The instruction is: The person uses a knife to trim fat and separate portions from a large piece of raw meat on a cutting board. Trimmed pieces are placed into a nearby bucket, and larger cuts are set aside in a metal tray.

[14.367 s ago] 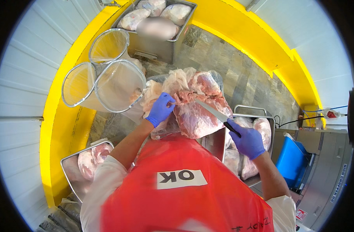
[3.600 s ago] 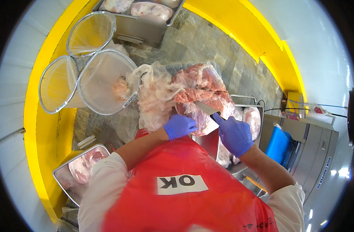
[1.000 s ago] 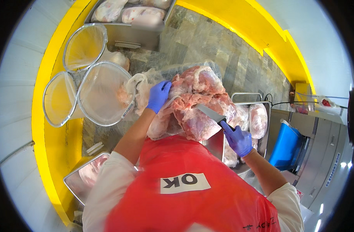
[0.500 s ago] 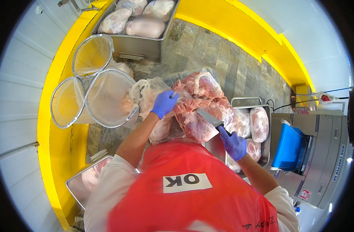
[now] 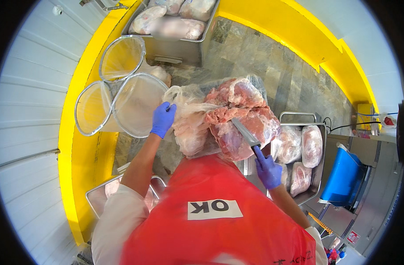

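Note:
A large piece of raw meat with pale fat lies in front of my red apron, plastic beneath it. My right hand is closed around the dark handle of a knife, its blade over the meat's surface. My left hand, gloved in blue like the right, is by the rim of the largest hoop-held clear bag. Its fingers are curled; whatever they hold is hidden. Crumpled clear plastic film lies between that hand and the meat, over more wrapped meat.
Two smaller hooped bags stand beside the large one. A metal bin of wrapped meat is at the far side, with another metal tub at right. A tray sits lower left; a blue panel juts out at right.
My left hand has moved left, off the meat to the large bag's rim. The knife remains in my right hand over the meat. The whole view has shifted slightly.

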Motion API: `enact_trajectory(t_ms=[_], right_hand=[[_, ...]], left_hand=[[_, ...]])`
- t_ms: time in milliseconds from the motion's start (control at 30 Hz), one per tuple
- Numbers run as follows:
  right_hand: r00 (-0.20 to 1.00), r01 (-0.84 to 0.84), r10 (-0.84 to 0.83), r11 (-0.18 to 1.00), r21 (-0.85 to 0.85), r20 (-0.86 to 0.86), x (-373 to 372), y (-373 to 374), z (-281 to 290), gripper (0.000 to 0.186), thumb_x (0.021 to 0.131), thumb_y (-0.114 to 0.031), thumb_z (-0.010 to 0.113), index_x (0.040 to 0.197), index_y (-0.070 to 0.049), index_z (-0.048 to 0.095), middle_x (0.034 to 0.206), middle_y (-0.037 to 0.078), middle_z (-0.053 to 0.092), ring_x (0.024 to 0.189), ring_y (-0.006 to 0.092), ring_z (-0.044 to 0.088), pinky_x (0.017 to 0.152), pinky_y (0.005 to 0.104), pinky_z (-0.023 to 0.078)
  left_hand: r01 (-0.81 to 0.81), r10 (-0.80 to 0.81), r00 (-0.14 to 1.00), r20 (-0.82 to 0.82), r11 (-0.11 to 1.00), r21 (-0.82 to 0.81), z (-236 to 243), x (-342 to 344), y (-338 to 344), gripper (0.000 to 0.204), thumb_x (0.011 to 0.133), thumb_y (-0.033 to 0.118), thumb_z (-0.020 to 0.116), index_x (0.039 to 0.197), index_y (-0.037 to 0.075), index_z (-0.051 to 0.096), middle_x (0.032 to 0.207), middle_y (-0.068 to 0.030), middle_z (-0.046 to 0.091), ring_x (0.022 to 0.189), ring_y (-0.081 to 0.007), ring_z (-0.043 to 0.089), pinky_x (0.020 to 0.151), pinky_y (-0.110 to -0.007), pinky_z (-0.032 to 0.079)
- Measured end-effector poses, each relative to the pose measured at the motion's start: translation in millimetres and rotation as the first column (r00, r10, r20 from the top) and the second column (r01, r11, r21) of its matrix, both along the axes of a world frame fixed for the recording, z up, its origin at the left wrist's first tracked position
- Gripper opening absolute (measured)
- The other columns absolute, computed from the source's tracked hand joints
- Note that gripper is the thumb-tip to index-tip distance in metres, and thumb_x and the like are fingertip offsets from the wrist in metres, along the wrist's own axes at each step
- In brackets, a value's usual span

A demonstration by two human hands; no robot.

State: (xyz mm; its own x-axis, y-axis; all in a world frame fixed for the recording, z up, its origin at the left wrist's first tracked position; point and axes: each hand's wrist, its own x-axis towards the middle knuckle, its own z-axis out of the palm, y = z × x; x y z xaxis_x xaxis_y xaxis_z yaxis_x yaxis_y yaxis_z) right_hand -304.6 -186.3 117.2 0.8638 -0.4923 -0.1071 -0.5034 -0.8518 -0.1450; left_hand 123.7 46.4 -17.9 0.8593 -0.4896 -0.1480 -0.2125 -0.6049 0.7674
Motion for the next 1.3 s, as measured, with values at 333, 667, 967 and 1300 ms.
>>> enact_trajectory(t_ms=[333,667,967,1300], right_hand=[[0.997,0.034,-0.036,0.999,0.041,0.065,-62.2,-7.6,38.2,0.057,0.094,-0.021,0.074,0.149,-0.029,0.064,0.072,0.011,0.060,0.056,0.0323,0.064,0.052,0.0454,0.054],[0.976,0.191,-0.197,0.979,0.072,0.095,-74.5,11.5,33.6,0.060,0.092,-0.019,0.075,0.150,-0.027,0.063,0.075,0.014,0.062,0.060,0.0358,0.066,0.057,0.0497,0.055],[0.971,0.188,-0.206,0.972,0.139,0.124,-68.4,18.6,29.8,0.059,0.093,-0.020,0.075,0.150,-0.025,0.062,0.076,0.016,0.064,0.065,0.0377,0.067,0.059,0.0496,0.054],[0.974,0.205,-0.220,0.956,0.209,0.052,-57.8,12.2,46.4,0.058,0.095,-0.022,0.073,0.151,-0.029,0.061,0.083,0.017,0.069,0.075,0.0393,0.070,0.067,0.0507,0.056]], left_hand=[[0.351,-0.339,0.900,0.275,0.936,0.004,20.4,-27.6,-100.6,0.037,0.095,0.038,0.076,0.106,0.003,0.071,0.110,-0.0230,0.075,0.104,-0.0387,0.073,0.088,-0.052,0.056],[0.419,-0.392,0.906,0.160,0.882,-0.214,88.2,2.3,-97.9,0.031,0.101,0.029,0.070,0.088,0.001,0.070,0.078,-0.0149,0.070,0.067,-0.0327,0.060,0.069,-0.044,0.051],[0.469,-0.464,0.882,-0.085,0.882,0.043,124.2,50.3,-11.4,0.039,0.097,0.037,0.077,0.112,0.001,0.076,0.095,-0.0125,0.073,0.085,-0.0185,0.065,0.080,-0.037,0.055],[0.484,-0.566,0.717,0.407,0.824,0.294,-9.9,-86.8,-69.1,0.068,0.091,0.042,0.075,0.141,0.001,0.057,0.136,-0.0222,0.064,0.128,-0.0419,0.058,0.113,-0.053,0.042]])
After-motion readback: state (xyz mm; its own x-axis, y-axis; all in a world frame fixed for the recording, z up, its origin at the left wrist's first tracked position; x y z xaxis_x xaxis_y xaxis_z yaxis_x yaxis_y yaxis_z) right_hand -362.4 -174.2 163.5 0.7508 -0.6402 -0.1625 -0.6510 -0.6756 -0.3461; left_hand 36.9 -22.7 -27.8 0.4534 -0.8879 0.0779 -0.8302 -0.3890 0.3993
